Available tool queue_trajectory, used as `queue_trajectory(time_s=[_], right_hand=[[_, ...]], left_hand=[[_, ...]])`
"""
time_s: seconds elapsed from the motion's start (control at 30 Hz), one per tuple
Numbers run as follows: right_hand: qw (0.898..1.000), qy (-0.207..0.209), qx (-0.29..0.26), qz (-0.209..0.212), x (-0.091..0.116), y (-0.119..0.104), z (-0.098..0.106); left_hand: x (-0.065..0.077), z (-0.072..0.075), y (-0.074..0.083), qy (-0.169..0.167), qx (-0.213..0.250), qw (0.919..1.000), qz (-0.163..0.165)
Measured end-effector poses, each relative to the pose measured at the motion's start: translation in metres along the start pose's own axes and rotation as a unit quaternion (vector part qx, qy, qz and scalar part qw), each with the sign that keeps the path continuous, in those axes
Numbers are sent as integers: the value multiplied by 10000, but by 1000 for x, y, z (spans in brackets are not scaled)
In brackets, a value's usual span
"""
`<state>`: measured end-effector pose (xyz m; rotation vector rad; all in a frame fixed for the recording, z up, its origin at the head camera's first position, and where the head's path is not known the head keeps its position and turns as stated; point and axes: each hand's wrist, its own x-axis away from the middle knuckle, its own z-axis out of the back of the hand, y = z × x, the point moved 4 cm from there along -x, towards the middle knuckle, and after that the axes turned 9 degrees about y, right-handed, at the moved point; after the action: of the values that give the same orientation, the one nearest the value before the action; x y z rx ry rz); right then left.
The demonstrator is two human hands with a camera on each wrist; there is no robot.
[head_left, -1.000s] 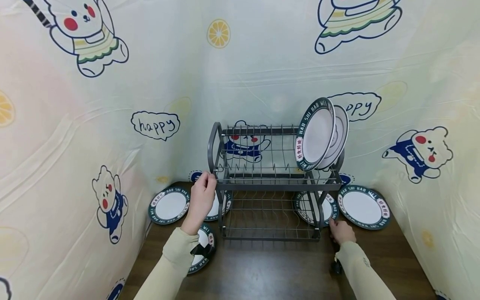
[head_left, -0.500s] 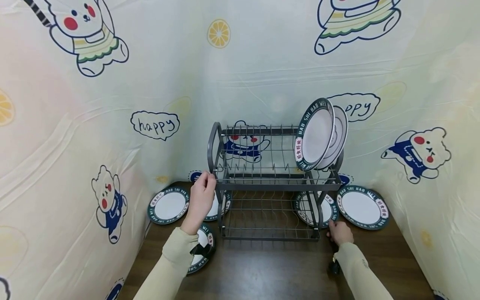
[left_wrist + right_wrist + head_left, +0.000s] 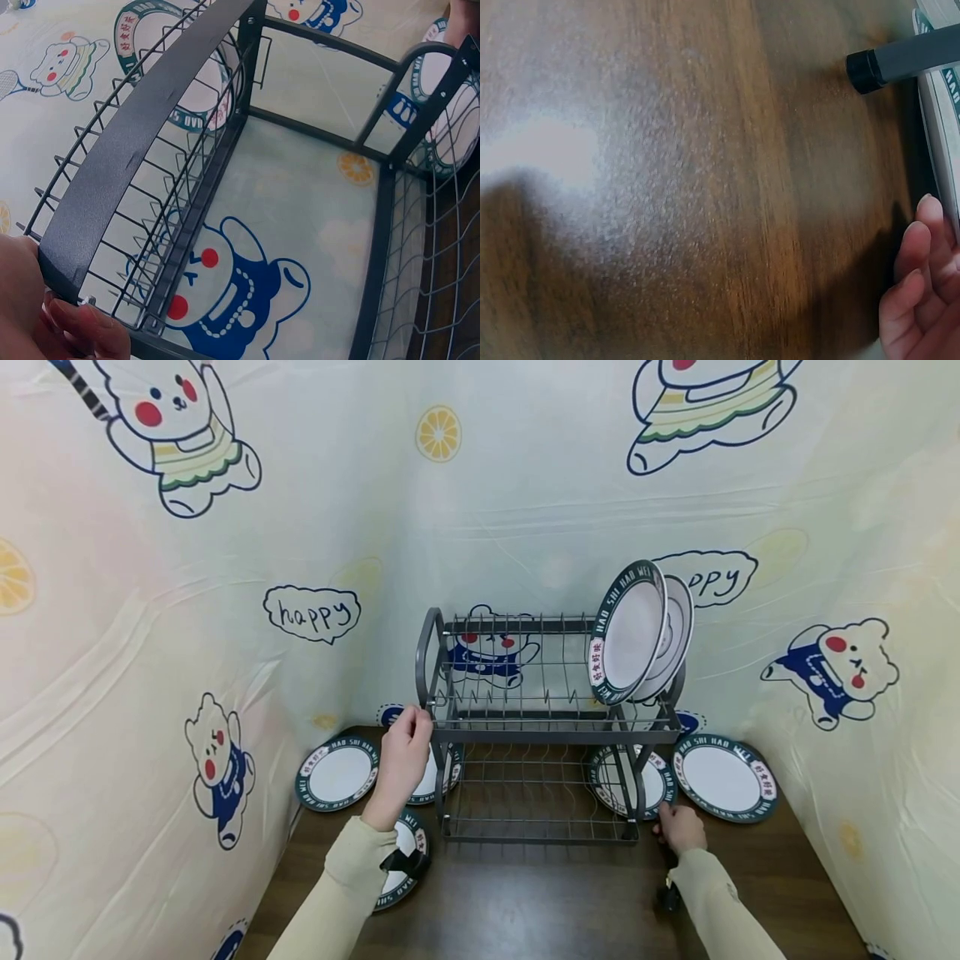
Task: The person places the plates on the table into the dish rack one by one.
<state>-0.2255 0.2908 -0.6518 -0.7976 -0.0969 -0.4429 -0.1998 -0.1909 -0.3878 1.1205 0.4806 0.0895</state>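
A dark grey two-tier dish rack [image 3: 540,736] stands on the wooden table. At the left end of its upper tier, my left hand [image 3: 406,742] grips the frame, with fingers curled round the front corner in the left wrist view. My right hand [image 3: 681,827] is low at the rack's right foot. Its thumb and fingers pinch the near rim of a green-rimmed white plate [image 3: 657,781], which lies partly behind the rack's leg. In the right wrist view the curled fingers [image 3: 913,247] are right at the plate's edge. Two plates [image 3: 628,631] stand upright in the upper tier's right end.
Another plate [image 3: 725,777] lies at the table's right back. On the left are a plate [image 3: 339,773] at the back, one partly behind the rack, and one [image 3: 401,860] under the left forearm. A patterned curtain [image 3: 480,485] hangs around the table.
My right hand has shifted slightly left at the plate's rim. The left hand keeps its grip on the rack, and the head view has tilted a little.
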Motion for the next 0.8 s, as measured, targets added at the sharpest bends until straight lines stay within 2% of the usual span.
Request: queue_trajectory(time_s=[0.43,0.63,0.8], right_hand=[[9959,619,-579,302,2,-6,5],[9933,695,-832,392,8,-12,11],[9941,558,-890,273,9,-9,15]], left_hand=[[2,0,1,13,-10,10000,-2],[2,0,2,-20,49,10000,36],[2,1,1,-27,58,10000,63]])
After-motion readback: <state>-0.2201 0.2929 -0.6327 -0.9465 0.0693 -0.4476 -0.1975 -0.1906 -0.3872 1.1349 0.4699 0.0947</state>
